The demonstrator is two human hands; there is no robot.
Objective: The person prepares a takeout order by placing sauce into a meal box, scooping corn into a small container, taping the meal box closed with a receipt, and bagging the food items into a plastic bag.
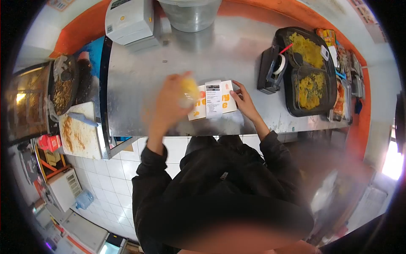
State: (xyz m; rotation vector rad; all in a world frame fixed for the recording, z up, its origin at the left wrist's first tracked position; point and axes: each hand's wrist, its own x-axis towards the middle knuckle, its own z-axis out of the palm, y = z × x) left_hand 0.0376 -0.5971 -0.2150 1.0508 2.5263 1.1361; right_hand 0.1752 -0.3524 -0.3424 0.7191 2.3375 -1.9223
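A white cardboard food box (229, 101) with orange lettering lies near the front edge of the steel table. A printed paper label (214, 99) runs across its middle. At the box's right end, my right hand (246, 103) grips it, thumb on the top face and fingers around the far corner. My left hand (167, 101), smeared by motion, is over the box's left end. Its fingers are closed on a small yellow and white item (189, 91), too blurred to name. Part of the box's left end is hidden behind it.
A white label printer (129, 21) and a metal pot (190, 16) stand at the back. To the right are a black tape dispenser (270, 70) and a black divided tray (292, 99) of yellow food. A stained cutting board (78, 131) with a knife (83, 119) lies left.
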